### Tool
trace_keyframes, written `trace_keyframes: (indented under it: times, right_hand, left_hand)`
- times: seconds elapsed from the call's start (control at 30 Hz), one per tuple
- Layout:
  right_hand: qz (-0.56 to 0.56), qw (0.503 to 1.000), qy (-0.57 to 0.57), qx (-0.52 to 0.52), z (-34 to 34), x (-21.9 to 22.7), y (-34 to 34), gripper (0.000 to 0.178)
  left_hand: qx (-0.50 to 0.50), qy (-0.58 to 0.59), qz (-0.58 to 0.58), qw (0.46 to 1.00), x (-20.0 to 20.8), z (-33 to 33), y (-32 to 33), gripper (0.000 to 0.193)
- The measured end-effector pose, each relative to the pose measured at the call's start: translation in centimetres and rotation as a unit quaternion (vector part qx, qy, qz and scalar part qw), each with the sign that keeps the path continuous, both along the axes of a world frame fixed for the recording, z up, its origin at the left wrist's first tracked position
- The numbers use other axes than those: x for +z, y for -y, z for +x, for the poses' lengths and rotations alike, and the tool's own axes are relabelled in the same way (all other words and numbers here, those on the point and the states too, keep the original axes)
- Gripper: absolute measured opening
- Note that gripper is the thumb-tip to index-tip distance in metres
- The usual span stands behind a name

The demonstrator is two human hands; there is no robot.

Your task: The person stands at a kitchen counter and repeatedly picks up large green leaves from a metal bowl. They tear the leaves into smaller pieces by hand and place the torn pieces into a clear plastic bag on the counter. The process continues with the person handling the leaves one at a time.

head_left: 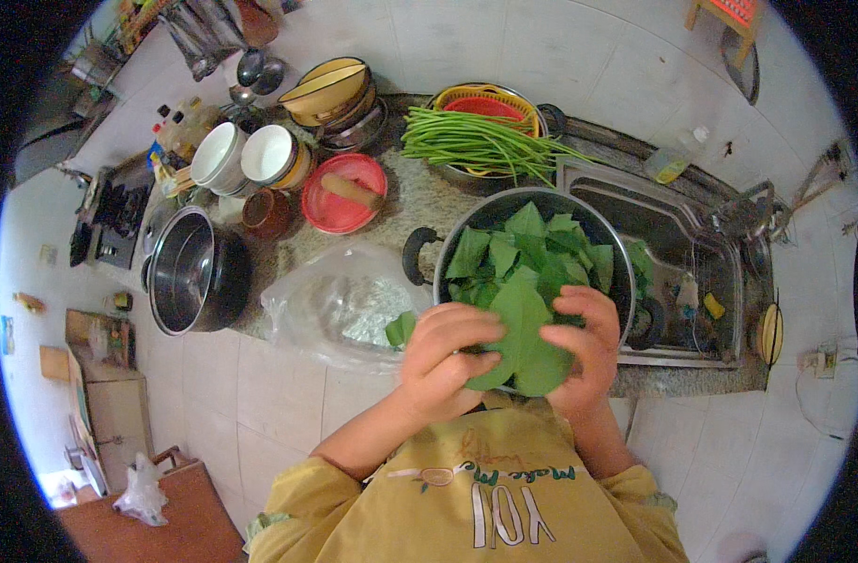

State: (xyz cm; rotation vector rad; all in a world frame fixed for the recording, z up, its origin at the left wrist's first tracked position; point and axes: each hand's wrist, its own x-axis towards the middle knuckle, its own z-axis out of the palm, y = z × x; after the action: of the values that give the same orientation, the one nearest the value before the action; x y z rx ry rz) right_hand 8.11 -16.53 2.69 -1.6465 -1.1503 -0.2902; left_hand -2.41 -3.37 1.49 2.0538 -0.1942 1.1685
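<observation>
Over the near side of a large dark pot [440, 296], a broad green leaf [520, 328] is stretched between my two hands. My left hand [447, 361] has its fingers bent and closed on the leaf's left edge. Fingers of my right hand [586, 352] curl against its right edge. Behind it the pot is filled with more green leaves [527, 239]. A clear plastic bag [340, 305] lies just left of the pot, and a small green leaf [401, 328] shows at its right end beside my left hand.
Long green stalks [490, 141] lie across a colander behind the pot. A steel sink [677, 263] adjoins on the right. Leftward stand an empty dark pot [194, 272], stacked white bowls [265, 155], a brown cup [265, 214] and a red lid [340, 211] with a wooden rod.
</observation>
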Motion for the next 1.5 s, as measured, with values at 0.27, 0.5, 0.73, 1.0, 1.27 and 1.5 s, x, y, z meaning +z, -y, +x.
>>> trace_keyframes:
  times: [0.27,0.5,0.73,1.0,1.27,1.5]
  right_hand:
    - [-0.024,0.98,-0.186,-0.07,-0.9,-1.4,0.6,0.011]
    - [-0.151,0.943,-0.238,-0.178,0.5,-4.2,1.5,0.021]
    - [-0.215,0.94,-0.205,-0.166,4.7,-7.6,2.7,0.033]
    - [-0.133,0.951,-0.157,-0.233,7.2,-7.2,2.8,0.023]
    - [-0.094,0.925,-0.358,-0.089,3.9,-5.5,1.8,0.025]
    - [-0.088,0.847,-0.466,0.24,0.2,-4.8,-1.8,0.04]
  left_hand:
    - [-0.15,-0.286,-0.434,0.841,-1.9,0.4,3.2,0.019]
    - [-0.149,-0.399,-0.227,0.876,-5.0,-0.6,0.9,0.012]
    - [0.209,-0.339,-0.266,0.878,-8.9,-4.8,-7.0,0.01]
    - [0.232,-0.484,-0.185,0.823,-16.1,-6.6,-6.9,0.027]
    - [0.292,-0.353,-0.227,0.86,-9.5,-7.4,-7.6,0.009]
    - [0.167,-0.228,-0.032,0.959,-1.7,-4.1,-3.0,0.017]
